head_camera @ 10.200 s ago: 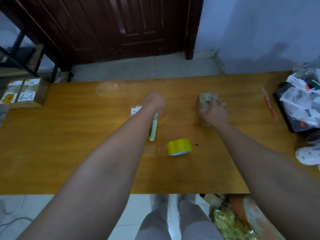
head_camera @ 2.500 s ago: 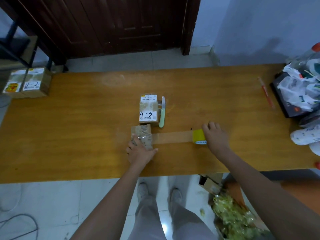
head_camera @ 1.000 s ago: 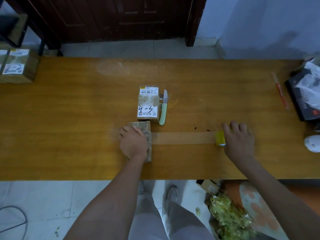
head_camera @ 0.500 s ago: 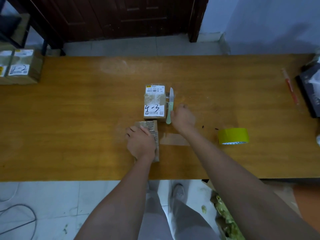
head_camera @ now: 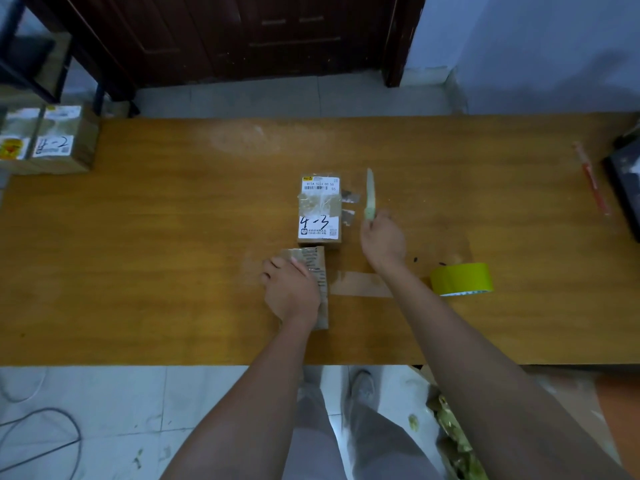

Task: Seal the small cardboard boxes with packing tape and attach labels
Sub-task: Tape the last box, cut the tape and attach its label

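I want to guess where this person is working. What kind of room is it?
Probably a home or small shop's parcel-packing corner. A wooden table holds labelled cardboard boxes, a yellow tape roll and a knife; behind it are a door and a tiled floor.

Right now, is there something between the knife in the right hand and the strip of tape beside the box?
Nothing visible blocks it. The right hand holds the knife just beyond the tape strip, with only bare table between. The labelled box stands to its left; the left hand holds the unlabelled box.
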Demonstrator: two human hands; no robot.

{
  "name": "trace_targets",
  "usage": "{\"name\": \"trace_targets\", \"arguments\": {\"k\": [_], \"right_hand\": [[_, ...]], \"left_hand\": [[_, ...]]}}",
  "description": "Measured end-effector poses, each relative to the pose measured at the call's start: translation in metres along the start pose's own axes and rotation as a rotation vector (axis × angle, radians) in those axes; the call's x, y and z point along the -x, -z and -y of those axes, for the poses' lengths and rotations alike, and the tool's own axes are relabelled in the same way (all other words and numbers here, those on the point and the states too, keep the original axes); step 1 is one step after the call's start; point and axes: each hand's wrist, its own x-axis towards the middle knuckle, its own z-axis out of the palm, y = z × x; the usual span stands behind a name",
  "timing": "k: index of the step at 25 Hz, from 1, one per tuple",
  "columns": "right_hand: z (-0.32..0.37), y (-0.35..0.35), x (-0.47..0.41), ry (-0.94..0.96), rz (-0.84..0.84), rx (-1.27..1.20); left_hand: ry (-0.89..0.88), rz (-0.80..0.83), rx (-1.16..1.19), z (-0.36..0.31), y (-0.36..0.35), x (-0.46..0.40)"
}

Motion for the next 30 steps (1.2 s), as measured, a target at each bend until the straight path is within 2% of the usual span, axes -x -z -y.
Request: {"name": "trace_targets", "arguments": {"k": [2, 5, 8, 10, 13, 30], "right_hand": [[-0.012, 0.013, 0.021, 0.023, -0.077, -0.075], [-0.044, 0.014, 0.072, 0.091, -0.167, -0.055], [-0.065, -0.012, 0.12, 0.136, 0.071, -0.005], [-0.068, -0.03, 0.132, 0.199, 0.162, 0.123], [-0.06, -0.045, 0.133, 0.234, 0.173, 0.204], [-0.054, -0.061, 0.152, 0.135, 0.19, 0.229]], "left_hand": [[-0.001, 0.038, 0.0, 0.0, 0.003, -0.001], [-0.035, 0.097, 0.002, 0.003, 0.009, -0.005], [-0.085, 0.088, -0.009, 0.009, 0.011, -0.008], [-0.104, 0.058, 0.014, 0.011, 0.01, -0.006], [-0.114, 0.014, 0.034, 0.013, 0.008, -0.002], [-0.102, -0.002, 0.066, 0.014, 0.006, -0.003]]}}
